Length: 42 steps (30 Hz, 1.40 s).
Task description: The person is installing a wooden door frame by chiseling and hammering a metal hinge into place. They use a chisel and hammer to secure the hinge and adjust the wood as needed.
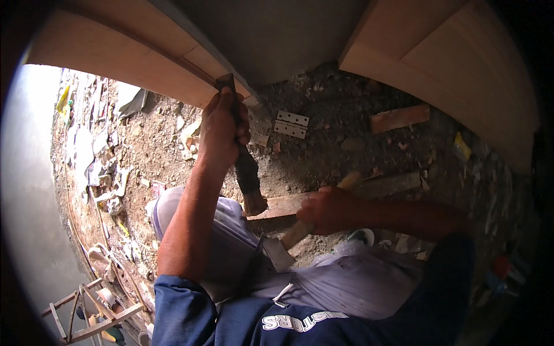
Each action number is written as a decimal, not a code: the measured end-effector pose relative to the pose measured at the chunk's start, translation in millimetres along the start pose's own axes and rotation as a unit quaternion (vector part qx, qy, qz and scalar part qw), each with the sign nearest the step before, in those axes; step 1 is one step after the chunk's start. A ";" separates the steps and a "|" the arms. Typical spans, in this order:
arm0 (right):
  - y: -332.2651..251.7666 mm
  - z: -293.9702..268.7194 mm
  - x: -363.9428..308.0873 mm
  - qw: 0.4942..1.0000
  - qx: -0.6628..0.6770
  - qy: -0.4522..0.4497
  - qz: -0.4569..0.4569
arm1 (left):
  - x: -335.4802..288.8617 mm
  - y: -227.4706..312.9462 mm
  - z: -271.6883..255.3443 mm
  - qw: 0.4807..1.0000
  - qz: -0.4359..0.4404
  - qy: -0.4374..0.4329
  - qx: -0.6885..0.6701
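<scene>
My left hand (222, 124) is closed around a chisel (248, 173) with a dark, wrapped handle and a frayed butt end. The flat blade meets the edge of a light brown wooden door (133, 55). In my right hand (329, 210), closed too, is the wooden handle of a hammer (297, 235). Its pale grey head hangs low over my lap, apart from the chisel. A metal butt hinge (291, 124) with screw holes lies opened flat on the dirt, to the right of my left hand.
Another wooden panel (456, 69) stands at the upper right, past a grey surface (288, 34). On the littered dirt lie a reddish wood offcut (400, 118) and a plank (389, 184). A small wooden frame (109, 320) stands at the lower left, near a pale smooth floor (34, 202).
</scene>
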State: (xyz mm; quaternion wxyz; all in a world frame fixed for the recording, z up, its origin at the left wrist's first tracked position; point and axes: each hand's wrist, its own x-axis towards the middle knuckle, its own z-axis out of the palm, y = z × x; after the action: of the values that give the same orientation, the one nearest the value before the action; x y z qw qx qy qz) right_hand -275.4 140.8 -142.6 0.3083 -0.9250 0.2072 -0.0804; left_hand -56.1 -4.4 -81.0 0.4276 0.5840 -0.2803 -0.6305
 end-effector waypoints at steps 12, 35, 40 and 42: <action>14.3 -6.1 -1.2 0.993 -0.045 -0.073 0.083 | -0.6 -6.0 0.0 1.000 0.021 -0.007 0.000; 21.5 -25.0 2.9 0.986 0.036 -0.084 0.137 | -1.1 -12.0 9.5 0.999 0.025 0.015 -0.039; 24.3 -24.9 1.6 0.988 0.034 -0.076 0.133 | -2.1 -11.6 11.4 0.998 0.025 0.016 -0.047; 23.9 -26.3 3.1 0.988 0.033 -0.079 0.131 | -2.1 -11.7 10.3 0.998 0.025 0.019 -0.046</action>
State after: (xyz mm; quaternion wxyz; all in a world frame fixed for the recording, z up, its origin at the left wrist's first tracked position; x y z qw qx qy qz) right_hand -287.8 108.0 -136.0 0.3615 -0.8829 0.2985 0.0270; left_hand -68.7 1.5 -88.3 0.4755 0.5683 -0.2571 -0.6203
